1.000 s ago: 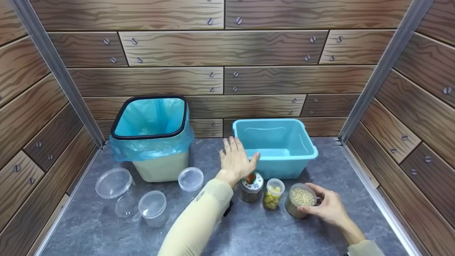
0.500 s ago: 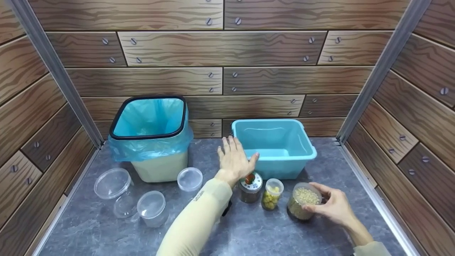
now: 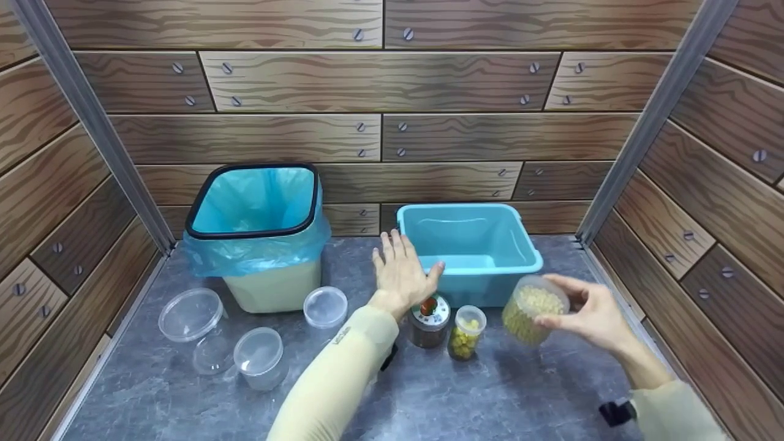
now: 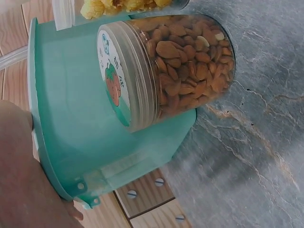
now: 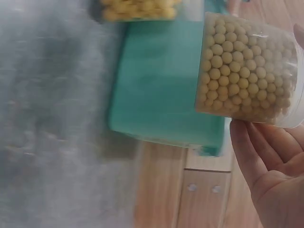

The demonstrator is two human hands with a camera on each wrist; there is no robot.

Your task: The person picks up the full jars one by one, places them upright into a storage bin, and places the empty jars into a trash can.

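Note:
My right hand [image 3: 591,315] grips a clear jar [image 3: 534,310] of small round yellowish beans by its upper part, thumb in front and fingers behind. The jar is lifted off the table and tilts slightly; its beans [image 5: 242,66] show close up in the right wrist view. My left hand [image 3: 401,278] is flat with straight fingers at the left rim of a turquoise bin [image 3: 484,288]; whether it touches the rim I cannot tell. Below that hand stands a jar of almonds [image 4: 187,66] with a printed lid. Beside it is a narrow tub of yellow popcorn-like pieces [image 3: 465,337].
A waste bin [image 3: 275,288] with a blue liner stands at the back left. In front of it are several clear plastic containers, among them a wide-topped one [image 3: 191,315], a round tub [image 3: 260,361] and a smaller one [image 3: 326,309]. Wood-patterned walls enclose the grey table [image 3: 447,398].
My right hand has raised the jar of beans from the table and moved it slightly right and toward the back. The left hand keeps its place by the turquoise bin.

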